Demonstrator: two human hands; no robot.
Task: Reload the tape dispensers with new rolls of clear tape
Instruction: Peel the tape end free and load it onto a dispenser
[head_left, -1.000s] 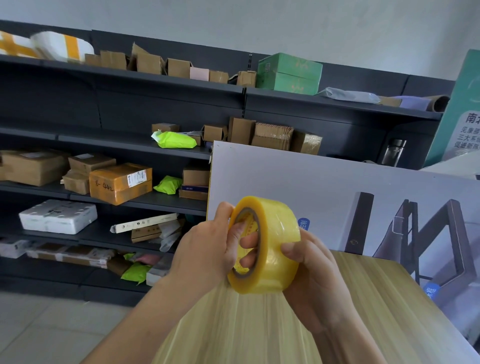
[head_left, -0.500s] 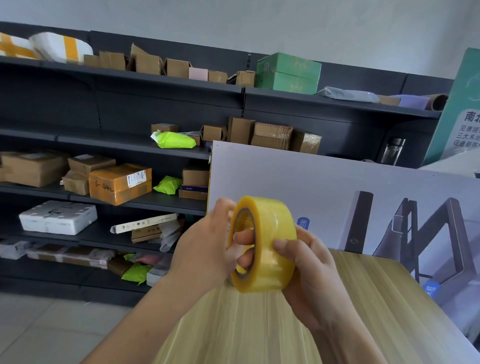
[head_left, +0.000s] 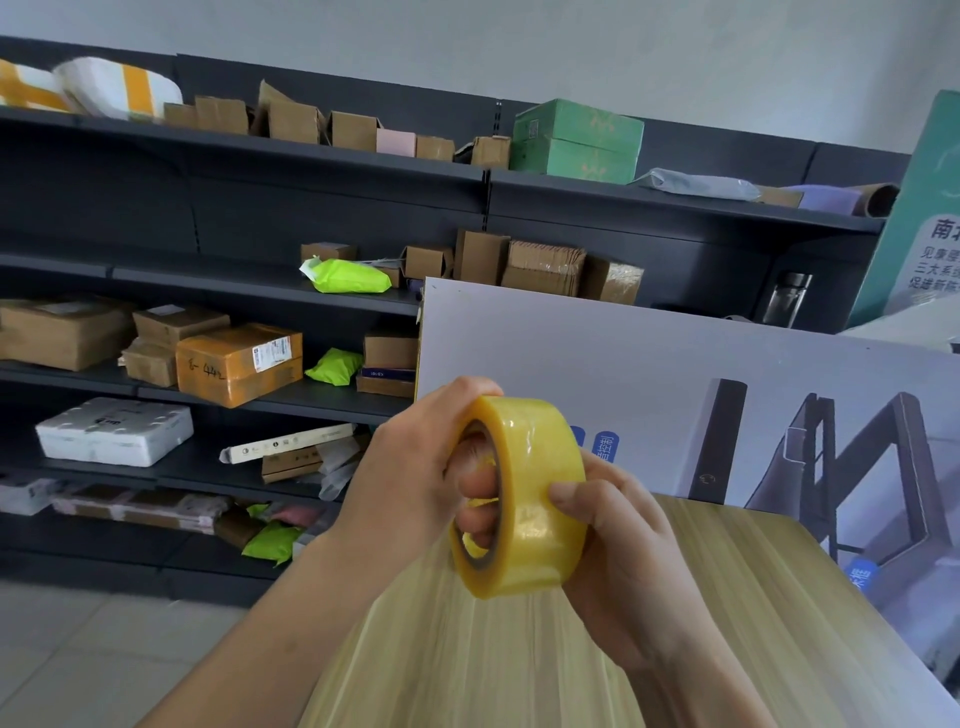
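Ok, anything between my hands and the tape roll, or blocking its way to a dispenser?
No: left hand and right hand both hold the tape roll. No dispenser is in view, so that path can't be judged.

Two hands are holding a yellowish roll of tape (head_left: 524, 493) up over a wooden table (head_left: 727, 597). The left hand (head_left: 405, 478) is gripping its near rim, thumb on top. The right hand (head_left: 623, 561) is pressing its thumb on the shiny outside. Some fingers are poking into the hole. Behind, a big white board (head_left: 623, 364) is leaning, and dark shelves (head_left: 234, 208) are holding many boxes.
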